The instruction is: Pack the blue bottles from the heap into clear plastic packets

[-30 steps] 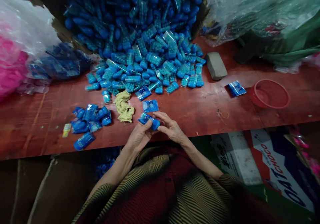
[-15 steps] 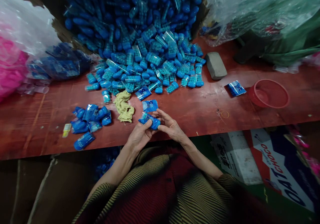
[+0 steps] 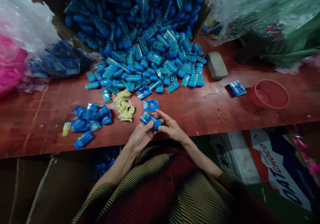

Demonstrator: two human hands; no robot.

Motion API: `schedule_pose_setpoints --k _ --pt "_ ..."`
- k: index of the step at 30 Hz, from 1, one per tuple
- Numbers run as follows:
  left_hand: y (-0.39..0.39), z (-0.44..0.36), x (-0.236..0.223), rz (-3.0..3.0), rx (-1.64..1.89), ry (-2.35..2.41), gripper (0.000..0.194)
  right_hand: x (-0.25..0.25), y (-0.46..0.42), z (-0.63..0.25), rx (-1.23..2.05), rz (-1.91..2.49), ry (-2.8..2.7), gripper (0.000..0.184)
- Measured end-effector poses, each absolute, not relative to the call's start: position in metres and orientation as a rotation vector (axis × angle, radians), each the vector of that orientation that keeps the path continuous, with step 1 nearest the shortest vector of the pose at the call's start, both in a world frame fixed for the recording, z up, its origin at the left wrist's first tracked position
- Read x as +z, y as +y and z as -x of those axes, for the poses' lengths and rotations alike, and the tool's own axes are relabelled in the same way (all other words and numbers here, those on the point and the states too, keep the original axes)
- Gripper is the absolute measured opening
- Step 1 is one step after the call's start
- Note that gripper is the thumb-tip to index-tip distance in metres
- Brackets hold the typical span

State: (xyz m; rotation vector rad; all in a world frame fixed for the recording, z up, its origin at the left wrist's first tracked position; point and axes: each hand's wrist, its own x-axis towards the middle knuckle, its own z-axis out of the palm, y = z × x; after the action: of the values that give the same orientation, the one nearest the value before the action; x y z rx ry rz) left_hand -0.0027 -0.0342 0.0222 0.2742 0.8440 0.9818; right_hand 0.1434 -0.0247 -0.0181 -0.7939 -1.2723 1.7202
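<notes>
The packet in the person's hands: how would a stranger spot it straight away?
Start at the big heap of blue capsules on the red table. Come down toward the table's near edge, where a blue packet sits between the left hand and right hand. Unlike the two flat packets lying just beyond, this one is held and looks plumper.

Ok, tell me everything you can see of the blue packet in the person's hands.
The blue packet is small and shiny, apparently plastic film, in lighter and darker blues with printing too small to read. It looks flatter at its left end and fuller at its right. It sits aslant, its right end lower in the picture. The left hand holds it with the thumb on top; the right hand meets its right end, its grip unclear. Whether the packet is sealed can't be told.
</notes>
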Motion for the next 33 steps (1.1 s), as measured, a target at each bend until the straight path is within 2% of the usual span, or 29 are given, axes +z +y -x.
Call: schedule_pose_setpoints --k 9,13,18,19,22,24,26,29,31,33 --pt "-0.039 -0.001 0.017 -0.240 1.019 0.852 0.026 -0.023 -0.025 -0.142 1.776 0.781 -1.214 0.058" --pt "-0.039 -0.002 0.013 -0.245 1.003 0.829 0.029 -0.027 -0.023 -0.140 1.726 0.820 -1.245 0.062" --pt "-0.036 0.023 0.018 -0.142 1.093 0.877 0.019 -0.027 -0.024 -0.131 1.603 0.922 -1.392 0.060" --pt "-0.034 0.035 0.021 -0.085 1.179 0.892 0.023 -0.026 -0.023 -0.131 1.558 0.950 -1.417 0.057" --pt "-0.026 0.079 0.031 0.071 1.522 0.904 0.051 -0.024 -0.015 -0.134 1.342 1.069 -1.523 0.041" --pt "-0.023 0.098 0.035 0.127 1.642 0.889 0.054 -0.023 -0.003 -0.137 1.122 1.177 -1.680 0.034" --pt "-0.023 0.099 0.034 0.113 1.597 0.901 0.047 -0.023 0.015 -0.137 0.911 1.296 -1.881 0.034" --pt "-0.028 0.070 0.022 0.010 1.288 0.948 0.028 -0.025 0.041 -0.131 0.665 1.503 -2.163 0.038" --pt "-0.029 0.046 0.010 -0.048 1.119 0.966 0.017 -0.028 0.054 -0.124 0.547 1.621 -2.297 0.032" --pt "-0.026 0.030 -0.001 -0.101 1.093 1.005 0.012 -0.032 0.060 -0.119 0.463 1.701 -2.346 0.022"
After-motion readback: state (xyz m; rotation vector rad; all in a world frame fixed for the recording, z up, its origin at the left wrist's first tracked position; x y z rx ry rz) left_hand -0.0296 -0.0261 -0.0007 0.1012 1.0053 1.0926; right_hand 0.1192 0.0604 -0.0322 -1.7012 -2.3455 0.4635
